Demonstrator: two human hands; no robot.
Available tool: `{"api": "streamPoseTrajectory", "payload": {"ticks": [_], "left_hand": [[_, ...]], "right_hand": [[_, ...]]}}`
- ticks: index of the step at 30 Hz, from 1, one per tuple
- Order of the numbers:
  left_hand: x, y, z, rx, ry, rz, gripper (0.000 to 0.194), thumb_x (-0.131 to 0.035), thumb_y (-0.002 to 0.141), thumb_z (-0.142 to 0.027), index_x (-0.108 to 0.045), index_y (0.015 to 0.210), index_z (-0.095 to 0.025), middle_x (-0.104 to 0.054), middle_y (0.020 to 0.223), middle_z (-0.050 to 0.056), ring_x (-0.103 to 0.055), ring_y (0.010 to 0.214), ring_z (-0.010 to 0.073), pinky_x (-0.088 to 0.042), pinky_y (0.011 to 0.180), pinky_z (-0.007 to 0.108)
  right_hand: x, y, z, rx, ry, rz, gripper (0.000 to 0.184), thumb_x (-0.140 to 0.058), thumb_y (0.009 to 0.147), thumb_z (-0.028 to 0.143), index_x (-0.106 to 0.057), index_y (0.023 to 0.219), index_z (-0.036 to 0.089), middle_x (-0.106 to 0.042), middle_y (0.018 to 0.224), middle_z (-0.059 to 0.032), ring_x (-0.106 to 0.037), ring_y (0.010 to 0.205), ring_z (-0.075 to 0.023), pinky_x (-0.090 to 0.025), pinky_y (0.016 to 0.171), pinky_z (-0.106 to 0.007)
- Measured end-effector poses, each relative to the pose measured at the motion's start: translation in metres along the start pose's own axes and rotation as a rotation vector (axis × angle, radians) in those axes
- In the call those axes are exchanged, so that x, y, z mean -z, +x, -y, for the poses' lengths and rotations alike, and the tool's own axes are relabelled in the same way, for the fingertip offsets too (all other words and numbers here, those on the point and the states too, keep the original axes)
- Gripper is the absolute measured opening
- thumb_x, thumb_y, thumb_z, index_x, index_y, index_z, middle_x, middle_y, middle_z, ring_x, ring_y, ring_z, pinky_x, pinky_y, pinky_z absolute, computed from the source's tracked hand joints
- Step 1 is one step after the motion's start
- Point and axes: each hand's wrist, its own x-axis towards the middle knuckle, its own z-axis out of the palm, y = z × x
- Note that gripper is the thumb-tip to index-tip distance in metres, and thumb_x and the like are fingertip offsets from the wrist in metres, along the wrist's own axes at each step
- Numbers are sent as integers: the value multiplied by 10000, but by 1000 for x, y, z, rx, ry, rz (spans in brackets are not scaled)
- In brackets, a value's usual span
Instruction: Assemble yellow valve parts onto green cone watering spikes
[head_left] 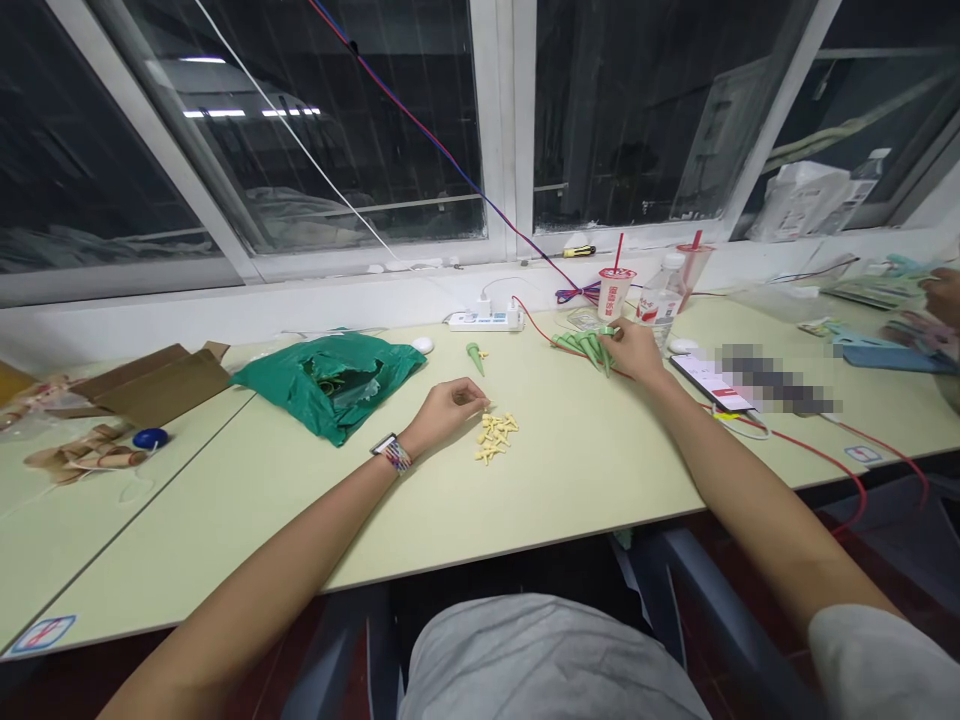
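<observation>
My left hand point(453, 408) is closed in a pinch at the upper edge of a small heap of pale yellow plastic pieces point(496, 436). What its fingertips hold is too small to make out. Farther right, my right hand point(631, 350) pinches one green cone-shaped piece at a pile of green cone-shaped pieces point(586, 348); the fingers partly hide it. A single green cone point(475, 357) with a yellow bit beside its top lies on the table point(555, 470) between my hands, toward the wall.
A torn green plastic bag point(300, 375) lies left, beyond it cardboard point(161, 385) and wooden parts point(94, 450). A power strip point(486, 320) sits by the wall. Right are a drink cup point(613, 297), a bottle point(660, 300), a phone point(709, 383) and red cables. Another person's hand point(941, 297) shows far right.
</observation>
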Motion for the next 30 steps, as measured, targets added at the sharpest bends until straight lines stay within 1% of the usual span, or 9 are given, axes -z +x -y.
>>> {"api": "streamPoseTrajectory", "payload": {"ticks": [5,9,13,18,23,25,27,30], "left_hand": [[-2,-2,2,-37,88,70,223,-756,885,-444,-796,867,-226,-805,964,71,-743,938,255,-589,853,376],[-1,-2,0,-70,131,88,194,-732,902,-410,-803,859,-235,-799,958,61,-725,951,253,-567,883,384],[-2,-2,-2,-71,162,87,176,-723,902,-391,-806,860,-242,-797,962,57,-705,992,262,-546,915,398],[-3,-2,-2,-72,169,87,177,-714,906,-394,-808,860,-251,-796,964,57,-704,1001,266,-548,912,402],[-2,-2,-2,-85,182,90,178,-704,910,-390,-803,859,-251,-794,954,55,-700,985,266,-545,907,405],[-2,-2,-2,-99,194,88,173,-696,912,-382,-801,864,-254,-793,949,52,-694,986,267,-539,912,409],[-2,-1,-2,-113,208,88,176,-687,916,-379,-803,868,-256,-790,945,51,-688,982,269,-535,915,413],[-1,-1,-1,-139,223,95,174,-695,914,-380,-810,860,-262,-782,933,52,-683,971,266,-526,925,413]], "right_hand": [[-12,6,10,12,-139,69,398,-628,969,397,-723,1271,155,-781,1087,-156,-705,1014,-284,-510,843,-350],[-17,10,14,19,-235,94,401,-617,987,416,-718,1278,158,-759,1167,-182,-692,1076,-303,-510,859,-363],[-18,11,15,19,-294,97,392,-593,1011,385,-707,1297,143,-737,1230,-207,-684,1119,-316,-507,896,-382],[-19,11,16,31,-280,78,411,-587,1011,343,-677,1345,122,-706,1293,-231,-670,1165,-336,-507,927,-395],[-16,8,17,51,-213,44,402,-543,1017,324,-684,1319,99,-722,1237,-235,-680,1102,-335,-511,897,-395],[-17,4,24,70,-177,25,396,-507,1033,331,-690,1294,96,-736,1197,-227,-684,1071,-325,-507,884,-387],[-22,-3,38,137,-148,39,379,-469,1049,328,-702,1257,112,-747,1174,-208,-688,1060,-308,-502,886,-374],[-39,-17,75,320,-128,161,332,-487,1041,320,-716,1222,162,-744,1225,-171,-691,1083,-291,-496,911,-365]]}}
